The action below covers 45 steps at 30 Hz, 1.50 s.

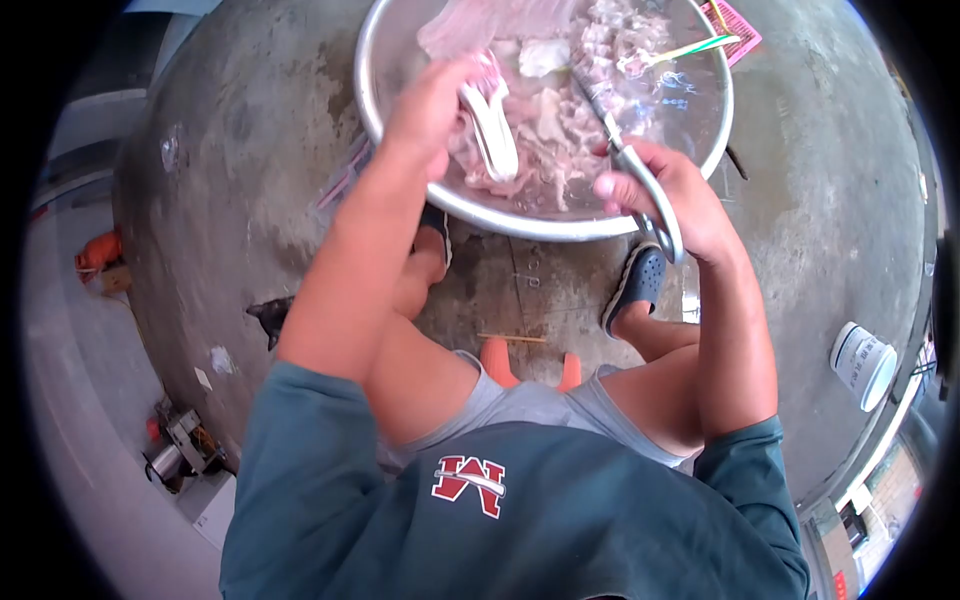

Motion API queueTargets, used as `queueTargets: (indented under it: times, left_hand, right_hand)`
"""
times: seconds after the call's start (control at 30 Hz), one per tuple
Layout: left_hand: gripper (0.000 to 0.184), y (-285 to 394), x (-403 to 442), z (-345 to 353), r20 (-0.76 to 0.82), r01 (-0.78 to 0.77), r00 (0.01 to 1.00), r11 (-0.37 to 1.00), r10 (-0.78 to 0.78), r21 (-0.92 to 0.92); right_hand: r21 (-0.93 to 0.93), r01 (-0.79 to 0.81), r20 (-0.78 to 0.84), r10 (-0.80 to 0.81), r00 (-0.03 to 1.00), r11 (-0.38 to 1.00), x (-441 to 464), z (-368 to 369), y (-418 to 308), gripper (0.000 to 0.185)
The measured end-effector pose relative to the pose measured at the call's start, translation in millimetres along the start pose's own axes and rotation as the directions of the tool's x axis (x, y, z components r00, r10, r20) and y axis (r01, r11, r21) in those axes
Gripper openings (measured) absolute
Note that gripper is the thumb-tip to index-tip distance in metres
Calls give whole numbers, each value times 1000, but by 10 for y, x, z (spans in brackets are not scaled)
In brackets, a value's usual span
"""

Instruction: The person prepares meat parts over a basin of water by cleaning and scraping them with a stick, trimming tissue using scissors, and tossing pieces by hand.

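Note:
My left hand (430, 110) is closed around a pale pink piece of meat at the basin's left side. From it hangs a glossy white loop (492, 135), like a strip of tendon or gut. My right hand (680, 195) grips a pair of metal scissors (650, 190) by the handles, blades pointing up and left over the basin; whether the blades are apart is unclear. Below both hands is a wide metal basin (520, 226) holding many wet, pinkish meat pieces (545, 125). A broad pale sheet of meat (470, 28) lies at its far left.
A green-and-white striped strip (700, 47) crosses the basin's far right rim near a pink basket (738, 35). On the concrete floor stand a white bucket (863, 366) at right and a small black animal (268, 318) at left. Orange stool legs (497, 362) show under me.

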<state>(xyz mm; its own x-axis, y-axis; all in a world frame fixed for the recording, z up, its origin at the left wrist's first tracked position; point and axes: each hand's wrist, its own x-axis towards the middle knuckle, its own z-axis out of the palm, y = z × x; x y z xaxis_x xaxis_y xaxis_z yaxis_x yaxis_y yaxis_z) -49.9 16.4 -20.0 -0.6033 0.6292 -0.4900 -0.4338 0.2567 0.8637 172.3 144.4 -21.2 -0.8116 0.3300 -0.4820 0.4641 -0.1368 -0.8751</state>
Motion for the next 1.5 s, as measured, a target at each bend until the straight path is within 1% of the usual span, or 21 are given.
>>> queueTargets:
  times: [0.03, 0.07, 0.1, 0.17, 0.23, 0.33, 0.43, 0.53, 0.63, 0.67, 0.77, 0.87, 0.9, 0.97, 1.0, 1.03, 1.07, 1.13, 1.23, 1.4, 1.5]
  left_hand:
    - [31, -2, 106, -152, -44, -40, 998, 998, 42, 39]
    - [27, -4, 167, -289, -28, -60, 998, 998, 59, -37]
    - [25, 6, 128, -352, -33, -63, 998, 995, 61, -72]
    - [21, 79, 79, -444, -39, -87, 996, 986, 82, -144]
    - [24, 129, 13, -486, -30, -105, 994, 976, 101, -192]
    - [32, 203, -111, -513, -43, -130, 992, 957, 123, -260]
    - [33, 223, -145, -625, -5, -116, 992, 896, 126, -429]
    - [36, 211, -126, -780, 117, -47, 983, 816, 139, -576]
    - [38, 233, -192, -950, 378, 231, 921, 655, 90, -719]
    - [41, 229, -293, -878, 294, 120, 951, 756, 99, -644]
    - [46, 210, -403, -993, 374, 240, 924, 651, 73, -720]
    - [49, 191, -436, -1119, 342, 236, 938, 627, 53, -743]
    - [50, 182, -444, -1150, 333, 229, 942, 623, 53, -748]
    - [50, 176, -510, -1137, 241, 180, 970, 645, 7, -743]
    - [50, 159, -526, -1131, 198, 154, 980, 667, -11, -729]
    - [50, 153, -520, -1133, 157, 128, 987, 694, -23, -709]
    - [50, 148, -513, -1125, 132, 121, 991, 696, -37, -708]
    - [51, 111, -509, -1096, 81, 115, 993, 699, -82, -705]
    - [53, 49, -478, -1032, 56, 109, 994, 729, -97, -676]
    - [54, 16, -350, -896, 65, 157, 986, 745, -152, -649]
    - [54, 30, -312, -826, 31, 133, 989, 763, -147, -633]
  right_hand:
    - [-91, -56, 100, 65, 993, 994, 4, 36, 53, 45]
    - [-313, -128, 241, 209, 948, 941, 16, 84, 80, 42]
    - [-406, -59, 301, 195, 934, 912, 17, 170, 247, 43]
    - [-633, -117, 276, 364, 890, 765, 23, 476, 377, 47]
    - [-707, -76, 281, 378, 882, 703, 85, 736, 1046, 44]
    - [-868, -37, 257, 511, 820, 496, 53, 964, 1828, 46]
    - [-898, -57, 188, 498, 847, 437, 125, 1038, 2603, 48]
    - [-878, -244, 75, 621, 780, 411, 304, 1118, 2899, 50]
    - [-866, -222, 72, 552, 831, 447, 386, 1171, 3112, 55]
    - [-908, -113, 129, 526, 841, 403, 411, 1180, 3158, 52]
    - [-972, -44, 18, 260, 966, 233, 443, 1284, 3397, 45]
    - [-920, -25, 119, 339, 933, 391, 480, 1456, 3396, 36]
    - [-898, -33, 154, 385, 910, 439, 415, 1587, 3462, 35]
    - [-752, -244, 133, 503, 854, 612, 225, 1964, 4235, 34]
    - [-189, -723, 194, 747, 636, 665, 88, 2189, 4434, 26]
    - [396, -887, 233, 908, 348, 239, -47, 2412, 4626, 28]
    - [557, -830, 403, 865, 300, 28, -220, 2685, 4972, 21]
    - [631, -763, 364, 922, 133, -139, -241, 2782, 4331, 16]
    - [751, -576, 460, 882, 107, -322, -144, 2980, 4435, 17]
    - [868, -375, 390, 915, 106, -327, 99, 2808, 4046, 21]
    - [876, -392, 341, 935, 96, -280, 24, 2969, 4820, 20]
